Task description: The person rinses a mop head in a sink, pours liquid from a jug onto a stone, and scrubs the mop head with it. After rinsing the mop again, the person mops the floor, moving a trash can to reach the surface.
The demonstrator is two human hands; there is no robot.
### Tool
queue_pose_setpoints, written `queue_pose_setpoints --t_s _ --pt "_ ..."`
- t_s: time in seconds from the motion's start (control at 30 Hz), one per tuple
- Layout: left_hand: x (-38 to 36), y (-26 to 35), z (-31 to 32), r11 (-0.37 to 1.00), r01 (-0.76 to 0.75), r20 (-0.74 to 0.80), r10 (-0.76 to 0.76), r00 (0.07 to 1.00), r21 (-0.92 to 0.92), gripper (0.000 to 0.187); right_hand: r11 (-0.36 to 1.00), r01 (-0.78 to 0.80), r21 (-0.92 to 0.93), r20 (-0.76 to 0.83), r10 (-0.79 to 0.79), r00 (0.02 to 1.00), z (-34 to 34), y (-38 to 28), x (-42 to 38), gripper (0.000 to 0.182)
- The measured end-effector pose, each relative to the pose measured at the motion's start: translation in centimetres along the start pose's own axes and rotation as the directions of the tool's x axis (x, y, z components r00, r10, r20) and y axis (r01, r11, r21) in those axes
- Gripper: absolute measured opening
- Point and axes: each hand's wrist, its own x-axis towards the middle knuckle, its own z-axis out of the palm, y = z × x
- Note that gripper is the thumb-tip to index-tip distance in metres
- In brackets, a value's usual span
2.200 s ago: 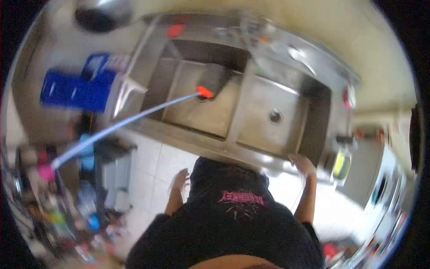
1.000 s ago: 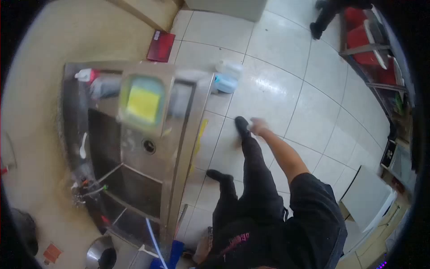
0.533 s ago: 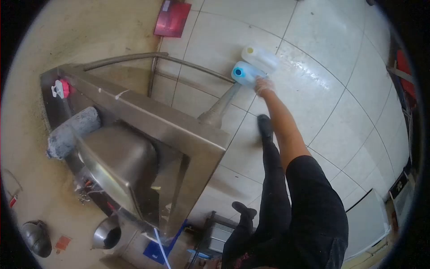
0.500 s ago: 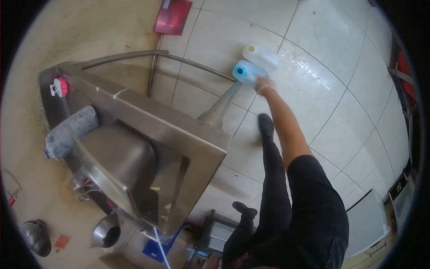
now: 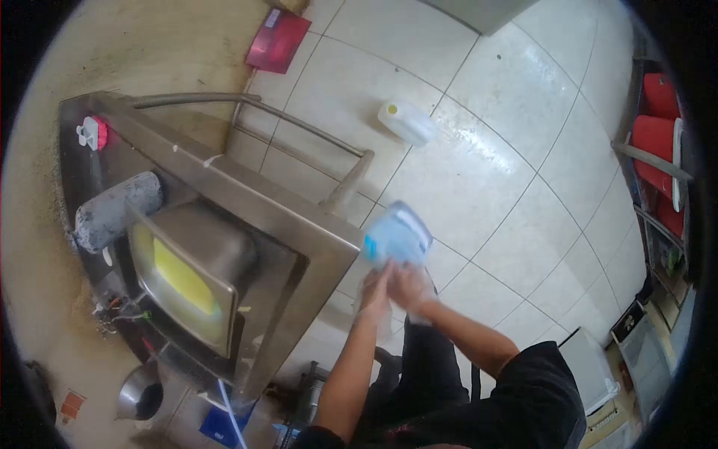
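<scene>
Both hands wear clear plastic gloves. A translucent jug of blue liquid (image 5: 404, 232), smeared by motion, is held up beside the corner of the metal sink counter. My right hand (image 5: 410, 286) is closed on the jug's near end. Right against it, my left hand (image 5: 375, 288) touches the same end with its fingers closed; what exactly they grip is blurred. A second jug (image 5: 407, 124), whitish with a yellow cap, lies on the tiled floor farther off.
The metal sink counter (image 5: 247, 187) fills the left side, with a grey roll (image 5: 120, 209) and a pink-and-white item (image 5: 93, 133) on it. Yellow shows in the sink basin (image 5: 183, 280). A red panel (image 5: 278, 41) is at the top; red items (image 5: 658, 153) stand on a rack at right.
The blue jug has come up from the floor toward my body in my right hand. My left hand has come into view beside it. The view has shifted, and yellow now shows in the basin.
</scene>
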Motion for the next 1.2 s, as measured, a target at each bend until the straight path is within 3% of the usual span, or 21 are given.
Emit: queue_pose_setpoints --t_s 0.13,0.2,0.23,0.27,0.3,0.33,0.37,0.43,0.47,0.57,0.6,0.63,0.7,0.73,0.77,0.8,0.83,1.0,1.1,1.17,1.2 --pt "-7.5 2.1 0.8 0.938 0.173 -0.096 -0.210 0.973 -0.299 0.054 0.996 0.084 0.037 0.134 -0.088 0.987 -5.7 -4.0 -3.6 0.043" --pt "-7.4 -1.5 -2.7 0.955 0.242 -0.238 -0.279 0.931 -0.171 0.042 0.954 0.282 0.100 0.595 -0.285 0.752 -8.9 -2.9 -1.8 0.041" --pt "-6.4 -4.3 -4.5 0.955 0.238 -0.249 -0.277 0.928 -0.175 0.042 0.893 0.410 0.183 0.463 -0.446 0.766 3.1 5.8 4.1 0.041" --pt "-4.7 -7.7 -6.5 0.943 0.141 -0.215 -0.212 0.953 -0.303 0.037 0.984 0.159 -0.075 0.488 -0.103 0.867 0.9 6.7 9.4 0.044" --pt "-3.6 -10.5 -8.3 0.903 0.048 -0.189 -0.141 0.972 -0.426 0.032 0.990 -0.139 0.004 0.032 0.139 0.990 -1.0 10.1 13.0 0.046" --pt "-3.4 -12.1 -10.1 0.908 0.037 -0.216 -0.139 0.966 -0.418 0.026 0.968 -0.075 -0.242 -0.588 -0.085 0.804 -2.5 12.8 17.5 0.051" --pt "-3.8 -12.1 -11.2 0.907 0.038 -0.229 -0.147 0.962 -0.420 0.026 0.979 -0.173 -0.106 -0.580 0.080 0.811 -9.8 12.3 20.4 0.058" --pt "-5.3 -11.9 -13.3 0.961 0.114 -0.286 -0.187 0.940 -0.251 0.025 0.956 -0.196 -0.221 -0.781 -0.053 0.623 -15.0 13.7 26.2 0.058" --pt "-4.8 -15.1 -16.3 0.992 -0.122 -0.263 0.116 0.958 -0.008 0.022 0.957 -0.226 -0.184 -0.666 0.048 0.745 -15.5 16.5 30.2 0.052" --pt "-8.3 -14.4 -17.9 0.934 -0.325 -0.263 0.354 0.898 0.148 0.020 0.934 -0.342 -0.108 -0.369 0.281 0.886 -15.2 17.6 33.6 0.047" --pt "-10.6 -12.9 -19.4 0.542 -0.335 0.042 0.481 0.876 0.771 0.036 0.897 -0.431 -0.096 -0.191 0.408 0.893 -15.5 17.2 33.4 0.048" --pt "-11.7 -13.1 -20.1 0.555 -0.338 0.030 0.489 0.872 0.760 0.036 0.897 -0.430 -0.100 -0.211 0.403 0.890 -14.3 17.1 32.5 0.047" --pt "-14.7 -15.2 -21.1 0.904 0.000 -0.295 0.140 0.945 0.427 0.018 0.898 -0.436 -0.063 -0.293 0.401 0.868 -8.3 19.2 30.2 0.056" --pt "-14.6 -20.5 -25.7 0.582 -0.336 -0.015 0.515 0.857 0.741 0.021 0.880 -0.473 -0.044 -0.205 0.456 0.866 -7.8 17.6 27.2 0.058" --pt "-15.2 -23.6 -28.3 0.562 -0.362 0.005 0.538 0.843 0.744 0.035 0.932 -0.361 -0.036 -0.172 0.350 0.921 -3.7 21.7 26.2 0.058" --pt "-16.2 -23.6 -28.8 0.894 -0.055 -0.269 0.192 0.944 0.445 0.040 0.919 -0.331 0.212 -0.257 0.379 0.889 0.1 24.8 24.9 0.057" --pt "-17.3 -23.7 -29.1 0.966 0.257 -0.336 -0.241 0.911 0.005 0.046 0.913 -0.382 -0.147 -0.144 0.362 0.921 -0.1 23.0 20.7 0.063" --pt "-22.2 -33.8 -32.4 0.967 -0.036 -0.328 -0.050 0.943 -0.251 0.046 0.910 -0.320 0.262 -0.105 0.357 0.928 3.3 24.1 3.4 0.064" --pt "-23.4 -41.9 -33.4 0.942 -0.295 -0.475 0.188 0.860 -0.161 0.041 0.729 -0.143 -0.670 0.025 0.215 0.976 7.8 28.4 -0.3 0.052" --pt "-26.4 -45.8 -32.5 0.905 -0.284 -0.534 0.078 0.842 -0.316 0.040 0.650 0.104 -0.753 0.184 0.056 0.981 8.5 27.6 -5.5 0.048" --pt "-26.5 -49.1 -33.2 0.894 -0.301 -0.559 0.071 0.826 -0.332 0.041 0.794 -0.114 -0.597 0.090 0.208 0.974 10.0 27.5 -7.0 0.047"
